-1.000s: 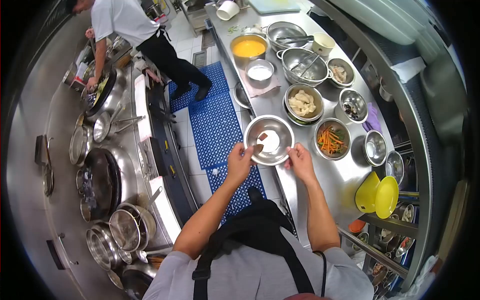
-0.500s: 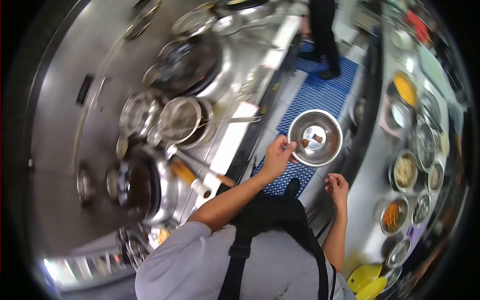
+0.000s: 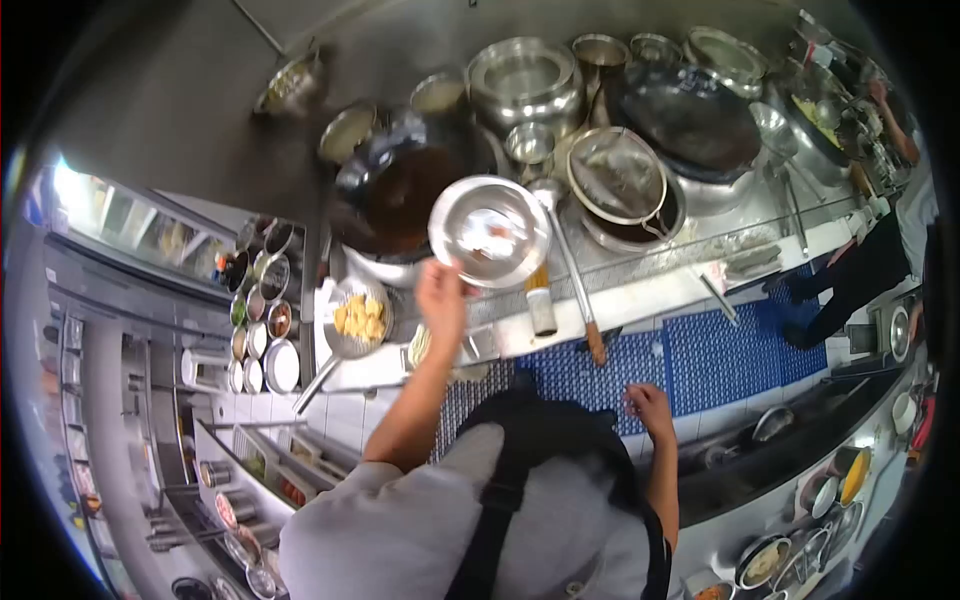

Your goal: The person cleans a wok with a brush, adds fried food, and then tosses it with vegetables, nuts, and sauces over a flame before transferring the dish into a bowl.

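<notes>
My left hand [image 3: 443, 305] grips the rim of a shiny metal bowl [image 3: 450, 240] with its fingers closed. Small brown pieces [image 3: 497, 232] lie in the bottom, blurred by glare. The bowl is in the air over the front of the stove, just right of a dark wok [image 3: 385, 205]. Beneath it a brush with a pale handle [image 3: 541, 310] and a ladle with a wooden grip [image 3: 583, 290] partly show. My right hand [image 3: 652, 410] hangs low by my side, loosely curled, fingers slightly apart, with nothing visible in it.
A strainer ladle with yellow pieces [image 3: 360, 320] rests left of the wok. Right of the bowl, a sieve [image 3: 617, 175] sits over a pot, with another wok [image 3: 685, 120] beyond. A person in dark trousers [image 3: 860, 270] stands on the blue mat [image 3: 720, 350] at the right.
My view has turned left, from the aisle towards the stove. The bowl in my left hand has swung from above the floor mat to in front of the wok. My right hand still hangs low.
</notes>
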